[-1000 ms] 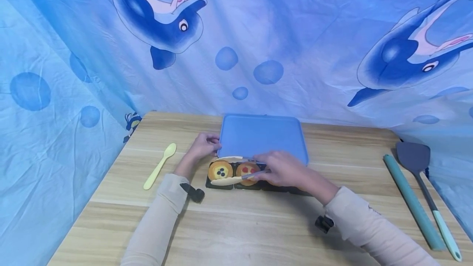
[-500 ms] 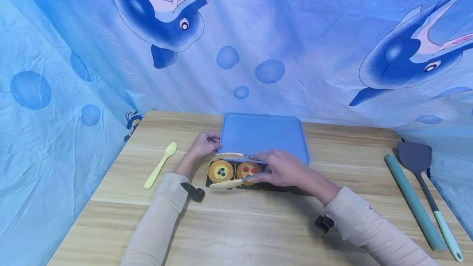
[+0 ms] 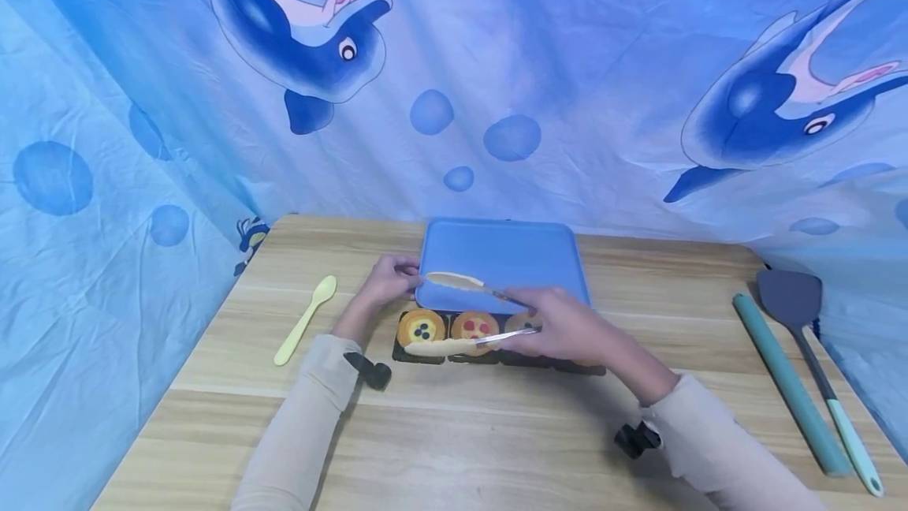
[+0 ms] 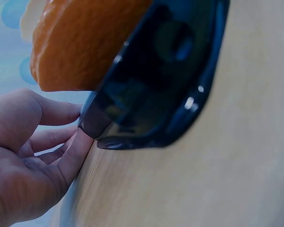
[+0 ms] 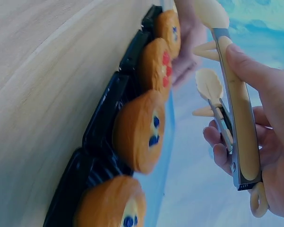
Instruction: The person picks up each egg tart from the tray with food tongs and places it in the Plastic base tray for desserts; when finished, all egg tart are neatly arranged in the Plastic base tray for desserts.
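My right hand (image 3: 567, 326) grips metal tongs (image 5: 241, 113) with cream tips, held over a row of fruit-topped tarts (image 3: 474, 328). The tong arms are spread, with nothing between their tips. Each tart sits in a section of a long black tray (image 3: 426, 357); the row runs left to right, and my right hand partly hides its right end. My left hand (image 3: 390, 278) pinches the near left edge of the blue tray (image 3: 507, 259), just behind the black one. In the left wrist view, its fingers (image 4: 73, 156) come close to the black tray's end, beside an orange-brown tart (image 4: 90, 42).
A pale yellow spoon (image 3: 305, 322) lies on the wooden table (image 3: 426, 448) left of my left hand. On the far right lie a teal rod (image 3: 790, 385) and a dark-headed spatula (image 3: 816, 361). A blue dolphin-print cloth (image 3: 468, 61) hangs behind the table.
The tongs, low around the left end of the tart row before, have lifted and shifted right with my right hand; their tips have spread wider. My left hand has stayed in place.
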Demonstrator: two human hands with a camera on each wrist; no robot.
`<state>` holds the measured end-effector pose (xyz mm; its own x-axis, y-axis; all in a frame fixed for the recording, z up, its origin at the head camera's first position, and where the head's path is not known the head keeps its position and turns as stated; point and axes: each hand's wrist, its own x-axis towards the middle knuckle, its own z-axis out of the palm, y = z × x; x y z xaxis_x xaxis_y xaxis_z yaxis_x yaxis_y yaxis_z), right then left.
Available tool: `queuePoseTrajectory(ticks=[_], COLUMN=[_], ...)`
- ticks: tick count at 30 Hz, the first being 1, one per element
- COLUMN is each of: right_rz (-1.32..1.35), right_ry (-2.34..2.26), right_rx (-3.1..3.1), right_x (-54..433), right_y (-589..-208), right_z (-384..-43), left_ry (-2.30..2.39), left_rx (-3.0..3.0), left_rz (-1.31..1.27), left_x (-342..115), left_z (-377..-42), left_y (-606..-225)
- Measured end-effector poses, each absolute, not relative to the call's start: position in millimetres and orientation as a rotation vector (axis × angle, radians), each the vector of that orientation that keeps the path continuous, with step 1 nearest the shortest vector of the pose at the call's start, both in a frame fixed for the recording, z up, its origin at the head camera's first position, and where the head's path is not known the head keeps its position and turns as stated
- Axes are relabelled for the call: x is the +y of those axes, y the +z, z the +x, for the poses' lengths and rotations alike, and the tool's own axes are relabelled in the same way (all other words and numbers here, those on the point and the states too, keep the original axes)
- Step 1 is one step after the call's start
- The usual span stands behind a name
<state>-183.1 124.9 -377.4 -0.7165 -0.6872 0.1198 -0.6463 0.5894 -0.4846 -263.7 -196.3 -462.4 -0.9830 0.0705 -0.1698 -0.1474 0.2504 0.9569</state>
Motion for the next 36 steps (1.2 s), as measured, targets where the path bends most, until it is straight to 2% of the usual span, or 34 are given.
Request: queuePoseTrajectory(ticks=[9,17,23,28,36], right_rz=[-0.878,-0.334,-0.055,0.100,0.147], right_ry=[-0.997,-1.024,-1.000,-0.945,-0.708], right_rx=[2.980,3.124,3.166,3.172,3.271], right_x=[188,248,283,299,312], right_y=[-377,-397,-411,-420,-440], right_z=[-177,-175,-170,-165,-166], left_ry=[1.818,1.803,1.812,1.826,1.812], left_rx=[2.346,2.315,2.326,2.297,2.314], left_rz=[-0.103,-0.134,-0.129,-0.142,-0.137], left_x=[-197,-197,-195,-195,-195], left_z=[-265,-264,-265,-265,-263], left_y=[-460,-462,-464,-463,-462])
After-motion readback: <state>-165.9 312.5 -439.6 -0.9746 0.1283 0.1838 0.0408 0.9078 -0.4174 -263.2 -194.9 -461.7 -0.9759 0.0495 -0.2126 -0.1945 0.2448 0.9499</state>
